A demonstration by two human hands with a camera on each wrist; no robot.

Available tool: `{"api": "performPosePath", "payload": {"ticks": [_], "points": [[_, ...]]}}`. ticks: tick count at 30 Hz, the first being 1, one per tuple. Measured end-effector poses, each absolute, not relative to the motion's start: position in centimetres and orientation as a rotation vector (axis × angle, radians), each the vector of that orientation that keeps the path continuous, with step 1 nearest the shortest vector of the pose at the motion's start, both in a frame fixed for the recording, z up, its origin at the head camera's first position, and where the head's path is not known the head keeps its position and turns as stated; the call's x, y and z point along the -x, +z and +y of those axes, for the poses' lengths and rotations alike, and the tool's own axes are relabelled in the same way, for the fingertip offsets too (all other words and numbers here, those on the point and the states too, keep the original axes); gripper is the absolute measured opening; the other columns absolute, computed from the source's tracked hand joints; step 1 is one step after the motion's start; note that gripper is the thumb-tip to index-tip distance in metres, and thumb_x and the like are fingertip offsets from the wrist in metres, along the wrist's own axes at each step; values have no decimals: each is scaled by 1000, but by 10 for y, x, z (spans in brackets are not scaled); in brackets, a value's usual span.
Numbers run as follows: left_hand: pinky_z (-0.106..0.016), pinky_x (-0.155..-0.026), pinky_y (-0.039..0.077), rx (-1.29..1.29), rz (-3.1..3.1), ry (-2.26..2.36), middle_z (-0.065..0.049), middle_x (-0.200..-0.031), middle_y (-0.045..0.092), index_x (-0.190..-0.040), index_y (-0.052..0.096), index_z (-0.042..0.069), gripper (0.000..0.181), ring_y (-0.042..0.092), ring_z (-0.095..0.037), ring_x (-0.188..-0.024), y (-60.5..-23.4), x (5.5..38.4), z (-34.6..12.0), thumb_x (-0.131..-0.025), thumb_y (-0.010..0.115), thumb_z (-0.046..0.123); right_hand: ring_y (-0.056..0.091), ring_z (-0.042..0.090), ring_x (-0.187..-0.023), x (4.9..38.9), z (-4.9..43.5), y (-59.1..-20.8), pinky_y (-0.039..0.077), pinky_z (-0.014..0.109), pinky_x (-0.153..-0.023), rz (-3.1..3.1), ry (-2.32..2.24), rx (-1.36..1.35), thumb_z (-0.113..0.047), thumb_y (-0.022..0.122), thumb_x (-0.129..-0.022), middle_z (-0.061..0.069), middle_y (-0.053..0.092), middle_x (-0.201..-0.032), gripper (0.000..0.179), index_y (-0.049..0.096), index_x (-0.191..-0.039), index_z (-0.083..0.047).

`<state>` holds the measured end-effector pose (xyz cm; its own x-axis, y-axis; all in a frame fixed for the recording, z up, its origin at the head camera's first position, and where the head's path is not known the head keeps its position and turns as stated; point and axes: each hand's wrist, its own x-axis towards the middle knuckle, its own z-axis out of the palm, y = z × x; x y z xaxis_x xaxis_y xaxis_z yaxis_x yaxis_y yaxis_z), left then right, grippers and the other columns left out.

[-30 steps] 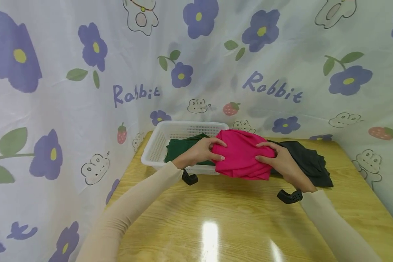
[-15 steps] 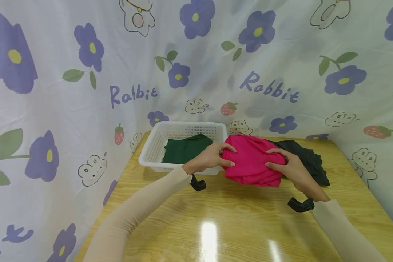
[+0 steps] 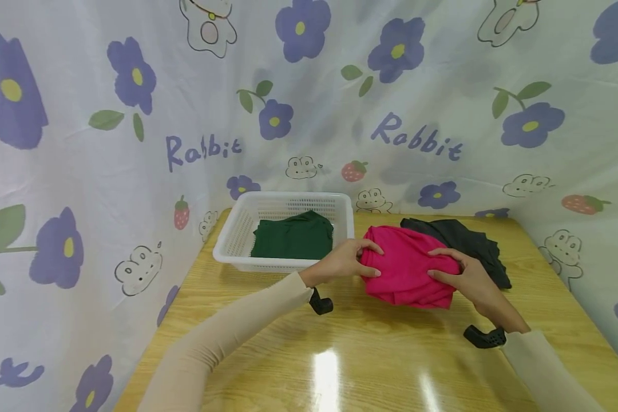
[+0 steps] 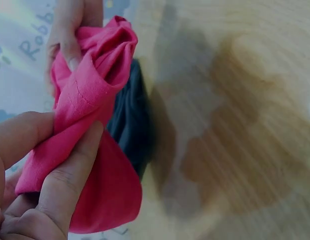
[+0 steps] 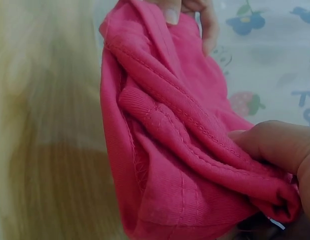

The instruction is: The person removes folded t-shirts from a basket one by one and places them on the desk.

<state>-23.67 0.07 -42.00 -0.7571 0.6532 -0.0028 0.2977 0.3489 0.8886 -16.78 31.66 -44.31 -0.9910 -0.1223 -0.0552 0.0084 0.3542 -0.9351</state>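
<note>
A bright pink folded garment (image 3: 409, 266) is held up over the table between both hands, its layers bunched and drooping at the lower edge. My left hand (image 3: 346, 260) pinches its left side, thumb in front and the other fingers partly hidden behind the cloth. At the opposite side my right hand (image 3: 466, 280) grips the edge in the same way. Stitched seams and rolled layers of the pink garment (image 5: 165, 115) show in the right wrist view. In the left wrist view, dark cloth (image 4: 130, 125) appears behind the pink garment (image 4: 90, 100).
A white perforated plastic basket (image 3: 229, 246) stands at the back left with a dark green folded cloth (image 3: 293, 236) inside. Behind the hands at the right, a black cloth (image 3: 463, 240) lies on the wooden table (image 3: 268, 337). A printed curtain (image 3: 319, 114) hangs along the back and sides.
Both hands have carried the pink garment to the right and toward me, away from the basket. More of the green cloth and basket now shows. The view has shifted slightly.
</note>
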Motion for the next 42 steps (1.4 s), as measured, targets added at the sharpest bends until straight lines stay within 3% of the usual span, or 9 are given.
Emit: {"api": "performPosePath", "payload": {"ticks": [7,15,25,30,36,42], "points": [[-23,-76,56,-797,2300,1320,4,-98,71,-122,69,16,42,66,-8,-89,-433,228,8,-85,88,18,69,21,-86,161,324,-458,59,33,-72,2512,-1684,86,-30,81,-92,19,55,-130,58,58,-143,-14],[-22,-75,56,-790,2275,1338,4,-96,70,-122,69,15,43,65,-8,-89,-447,224,14,-84,88,17,67,22,-89,157,329,-469,58,31,-71,2506,-1680,79,-28,81,-91,17,44,-145,58,58,-142,-12],[-22,-63,48,-816,2418,1158,1,-83,60,-117,72,21,41,54,-9,-79,-464,215,19,-81,91,24,63,21,-85,152,333,-487,52,28,-68,2511,-1629,42,-28,82,-91,17,59,-110,58,59,-141,-12],[-23,-62,48,-786,2370,1182,-1,-85,59,-114,71,22,39,52,-10,-78,-469,211,19,-80,92,23,60,21,-83,150,334,-493,50,28,-65,2513,-1605,37,-27,81,-91,15,58,-104,56,59,-140,-11],[-23,-63,48,-756,2312,1202,2,-93,60,-111,71,20,37,52,-10,-82,-475,209,20,-80,92,20,58,22,-88,146,331,-495,49,28,-68,2516,-1566,20,-26,82,-91,14,59,-105,57,60,-140,-10],[-23,-64,48,-721,2274,1158,3,-92,60,-110,70,19,36,52,-9,-82,-481,208,19,-81,91,21,55,24,-95,145,331,-502,48,29,-72,2525,-1531,74,-26,82,-91,17,56,-123,55,61,-139,-9]]}}
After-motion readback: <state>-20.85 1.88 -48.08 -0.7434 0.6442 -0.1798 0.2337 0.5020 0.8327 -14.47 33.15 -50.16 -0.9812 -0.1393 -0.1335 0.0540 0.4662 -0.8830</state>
